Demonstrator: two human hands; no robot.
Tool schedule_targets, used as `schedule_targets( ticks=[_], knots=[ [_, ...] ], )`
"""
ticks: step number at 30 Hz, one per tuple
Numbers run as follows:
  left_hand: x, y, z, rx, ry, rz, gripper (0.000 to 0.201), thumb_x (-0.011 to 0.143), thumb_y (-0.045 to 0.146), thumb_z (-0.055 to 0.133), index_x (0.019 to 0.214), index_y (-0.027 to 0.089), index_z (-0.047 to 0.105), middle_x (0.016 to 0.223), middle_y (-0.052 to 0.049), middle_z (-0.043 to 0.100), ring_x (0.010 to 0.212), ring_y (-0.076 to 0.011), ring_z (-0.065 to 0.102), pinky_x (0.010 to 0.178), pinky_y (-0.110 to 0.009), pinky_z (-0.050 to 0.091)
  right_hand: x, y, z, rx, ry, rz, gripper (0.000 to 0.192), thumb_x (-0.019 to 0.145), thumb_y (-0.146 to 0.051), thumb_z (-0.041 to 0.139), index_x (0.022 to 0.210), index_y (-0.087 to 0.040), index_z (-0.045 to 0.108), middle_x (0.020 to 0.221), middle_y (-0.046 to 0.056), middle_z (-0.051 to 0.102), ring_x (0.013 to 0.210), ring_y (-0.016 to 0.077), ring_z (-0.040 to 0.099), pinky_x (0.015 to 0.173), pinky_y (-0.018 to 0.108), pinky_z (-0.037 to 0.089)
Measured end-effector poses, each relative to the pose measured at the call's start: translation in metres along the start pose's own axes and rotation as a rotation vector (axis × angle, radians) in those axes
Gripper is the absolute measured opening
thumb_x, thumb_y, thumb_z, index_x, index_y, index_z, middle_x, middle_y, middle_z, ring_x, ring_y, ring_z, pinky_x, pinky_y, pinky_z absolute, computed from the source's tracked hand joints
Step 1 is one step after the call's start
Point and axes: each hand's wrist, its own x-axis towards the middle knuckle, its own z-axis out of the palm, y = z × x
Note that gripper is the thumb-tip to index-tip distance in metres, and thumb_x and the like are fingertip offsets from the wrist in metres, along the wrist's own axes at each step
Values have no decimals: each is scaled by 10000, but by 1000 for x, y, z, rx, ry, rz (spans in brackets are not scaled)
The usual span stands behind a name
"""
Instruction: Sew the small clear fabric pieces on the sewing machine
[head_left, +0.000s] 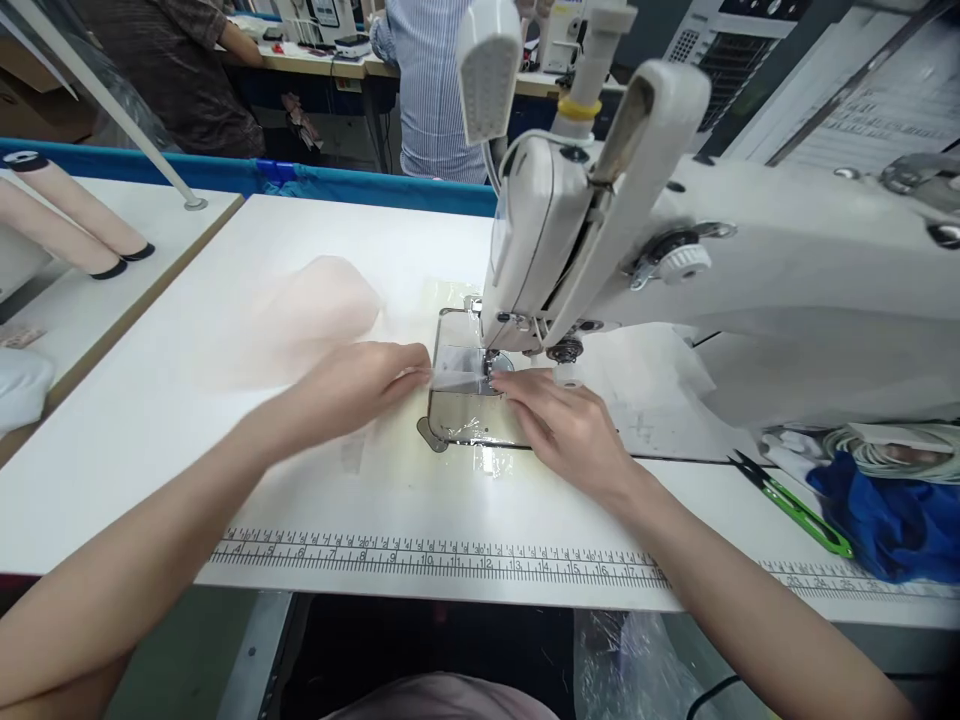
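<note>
A sheer pale pink fabric (326, 300) lies bunched and partly blurred on the white table, left of the sewing machine (525, 240). My left hand (367, 385) pinches its edge just left of the metal needle plate (480, 425). From there a thin see-through stretch of the fabric runs across the plate toward the presser foot (489, 362). Close against the foot on its right side, my right hand (570, 420) has its fingertips together on the fabric's edge; the exact grip is partly hidden.
A printed ruler (450, 562) runs along the table's front edge. Green thread snips (795, 505) lie at right beside a blue cloth (892, 520). Pale thread cones (82, 215) lie at far left. Two people (439, 90) are at the benches behind.
</note>
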Motion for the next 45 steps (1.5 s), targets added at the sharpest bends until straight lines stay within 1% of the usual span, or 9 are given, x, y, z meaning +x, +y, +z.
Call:
schedule_targets(
  ticks=[5,10,14,19,31,35,39,41,45],
  knots=[
    [-16,-14,-52,-451,-402,149,262,978,331,462,872,262,691,899,12,738,784,-140,695,664,-200,536,25,-23,-4,738,-284,256,424,997,-360,472,1409,-264,482,1450,64,537,1284,194,561,972,384,545],
    [-28,-35,-66,-540,-398,142,220,962,365,510,944,264,705,857,-16,728,766,-152,691,665,-227,556,68,-40,12,1261,-712,483,598,1033,-512,235,1160,-133,680,1023,130,756,899,177,717,812,319,581],
    [-44,-55,-71,-497,-342,87,259,967,401,491,986,257,705,858,-27,736,731,-155,695,638,-233,560,90,-54,28,1327,-653,497,295,959,-371,529,1020,-146,711,895,84,753,758,141,691,699,260,562],
    [-62,-74,-73,-552,-317,-7,249,954,404,505,940,235,688,881,-34,733,740,-159,697,663,-250,573,101,-72,38,1370,-589,531,99,870,-241,644,876,-169,711,742,18,712,679,106,661,656,227,546],
    [-74,-89,-59,-763,-246,-162,227,898,413,595,890,197,664,781,-16,659,684,-130,612,646,-226,515,106,-80,40,1314,-563,587,150,847,-333,698,854,-185,724,746,3,683,722,99,642,672,221,528],
    [-71,-78,-67,-783,-180,-188,232,899,412,602,872,191,668,697,2,606,608,-107,567,578,-203,468,98,-78,32,1210,-635,545,194,738,-336,801,867,-206,736,794,2,697,636,78,581,526,190,435],
    [-79,-42,-79,-593,94,-159,211,890,407,620,862,206,680,631,16,593,540,-100,505,491,-206,370,80,-81,27,947,-370,484,169,750,-357,782,800,-198,760,677,-5,651,497,72,478,453,231,381],
    [-91,-13,-75,-411,213,-39,168,894,379,631,857,226,689,694,13,647,607,-117,551,547,-222,384,66,-84,23,836,-208,471,158,808,-340,724,870,-204,775,567,-25,602,502,95,521,508,249,438],
    [-119,47,-44,-196,64,358,149,966,282,534,985,251,678,721,29,666,610,-130,567,605,-271,391,33,-89,10,1094,-113,535,187,890,-284,593,946,-219,760,909,39,744,870,178,698,734,302,571]
  ],
)
